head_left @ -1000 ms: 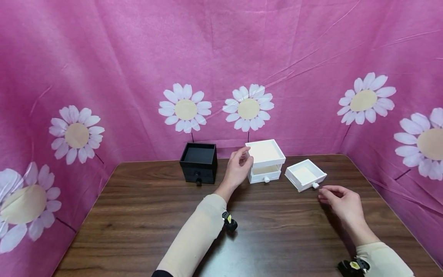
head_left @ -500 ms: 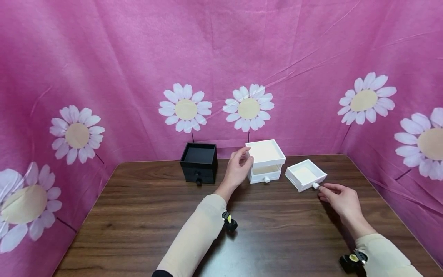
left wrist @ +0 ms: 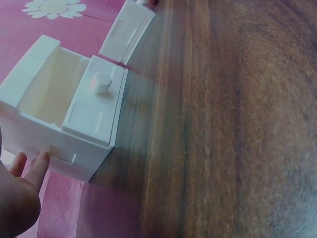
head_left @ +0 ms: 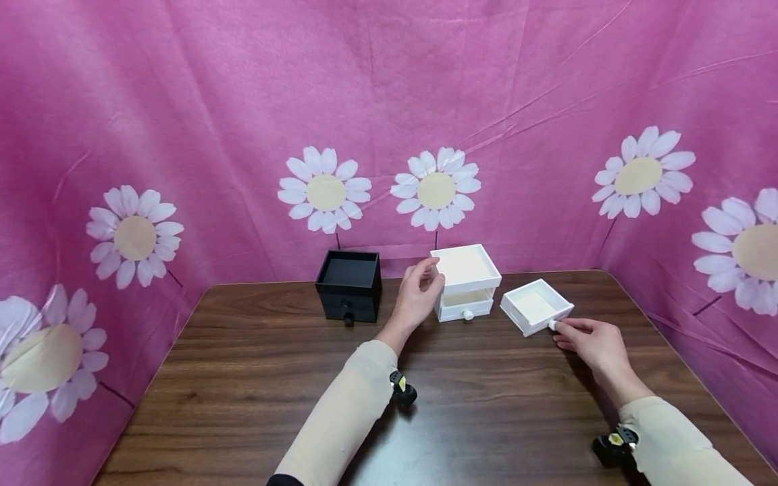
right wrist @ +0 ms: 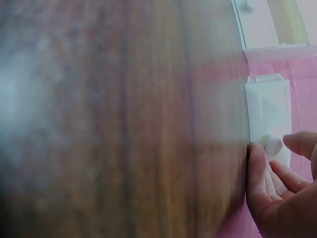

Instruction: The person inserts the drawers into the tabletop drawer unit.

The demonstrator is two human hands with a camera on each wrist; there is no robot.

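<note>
In the head view my left hand (head_left: pixel 417 293) rests against the left side of a small white drawer box (head_left: pixel 467 268). Two of its fingertips (left wrist: pixel 42 157) touch the side wall in the left wrist view. The box's upper slot gapes, while a lower drawer (left wrist: pixel 94 106) with a round knob sits inside. To the right, a removed white drawer (head_left: pixel 537 305) lies turned at an angle on the table. My right hand (head_left: pixel 598 347) is at that drawer's round knob (right wrist: pixel 273 146), thumb on one side and fingers on the other; no firm pinch shows.
A black drawer box (head_left: pixel 348 287) with a tray-like top stands left of the white one on the brown wooden table (head_left: pixel 243 378). Pink cloth (head_left: pixel 243 101) with daisies hangs behind and along both sides.
My right hand has moved slightly left and forward, bringing its fingertips from beside the knob to around it. The left hand, both boxes and the loose drawer look unmoved.
</note>
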